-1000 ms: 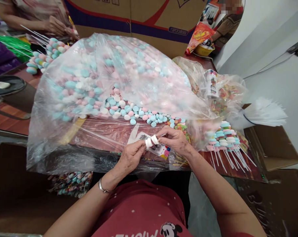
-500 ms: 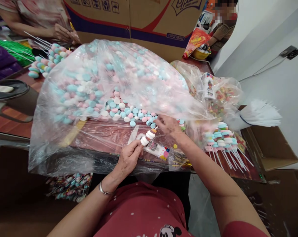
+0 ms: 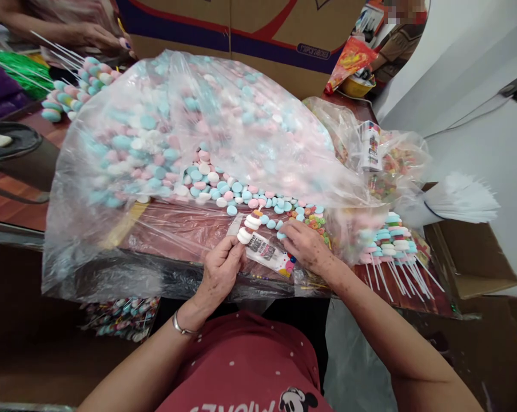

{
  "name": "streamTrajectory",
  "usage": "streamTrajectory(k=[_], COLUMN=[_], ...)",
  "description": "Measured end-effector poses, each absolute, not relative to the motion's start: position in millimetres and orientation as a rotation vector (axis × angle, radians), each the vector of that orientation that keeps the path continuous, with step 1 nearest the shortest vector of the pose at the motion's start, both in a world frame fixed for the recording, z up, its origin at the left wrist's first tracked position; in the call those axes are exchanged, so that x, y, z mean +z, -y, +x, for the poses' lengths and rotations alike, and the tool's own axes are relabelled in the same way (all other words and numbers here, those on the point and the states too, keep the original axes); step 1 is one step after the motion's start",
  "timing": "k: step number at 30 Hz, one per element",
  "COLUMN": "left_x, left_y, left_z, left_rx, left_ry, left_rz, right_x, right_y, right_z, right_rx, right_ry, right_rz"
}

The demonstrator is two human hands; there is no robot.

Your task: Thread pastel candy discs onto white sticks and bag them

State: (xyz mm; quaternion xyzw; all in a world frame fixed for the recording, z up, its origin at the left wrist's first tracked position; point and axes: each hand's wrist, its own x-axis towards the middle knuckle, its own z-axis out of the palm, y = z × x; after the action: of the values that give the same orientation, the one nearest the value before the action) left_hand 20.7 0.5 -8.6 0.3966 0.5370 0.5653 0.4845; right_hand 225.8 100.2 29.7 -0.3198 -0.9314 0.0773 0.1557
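My left hand (image 3: 222, 266) is closed round the lower end of a marshmallow skewer (image 3: 249, 226). White marshmallows alternate with orange-brown rings on it, and a pink one sits near its tip. My right hand (image 3: 305, 246) is to the right, its fingertips pinched on a blue marshmallow (image 3: 281, 235) at the table. Beside those fingers lie coloured candy rings (image 3: 313, 222) and more loose blue marshmallows. A printed packet (image 3: 269, 254) lies flat between my hands. Behind them, a big clear bag (image 3: 250, 137) of pink, blue and white marshmallows spreads over the table.
Finished skewers (image 3: 393, 243) lie at the right, near a bundle of white sticks (image 3: 464, 197) and an open carton (image 3: 468, 257). A lidded mug (image 3: 18, 163) stands left. A large cardboard box (image 3: 241, 34) rises behind the bag. Another person's hand (image 3: 98, 37) works at the upper left.
My right hand has moved right and towards me, from the skewer's tip to the candies. A pink marshmallow now shows near the tip. My left hand and skewer have shifted slightly left.
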Motion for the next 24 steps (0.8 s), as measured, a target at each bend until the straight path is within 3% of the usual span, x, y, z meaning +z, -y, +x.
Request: streamTrajectory(k=[12, 20, 24], left_x=[-4, -2, -3], left_y=[-2, -1, -1], left_z=[21, 22, 21], left_rx=[1.367, 1.387, 1.367], left_ry=[-1.335, -1.332, -1.327], left_rz=[1.001, 0.970, 0.969], right_x=[39, 37, 31], right_y=[-126, -124, -129], right_z=[229, 202, 179], right_rx=[0.320, 0.413, 0.359], right_ry=[2.429, 2.468, 2.564], right_rz=[-1.195, -0.994, -1.108])
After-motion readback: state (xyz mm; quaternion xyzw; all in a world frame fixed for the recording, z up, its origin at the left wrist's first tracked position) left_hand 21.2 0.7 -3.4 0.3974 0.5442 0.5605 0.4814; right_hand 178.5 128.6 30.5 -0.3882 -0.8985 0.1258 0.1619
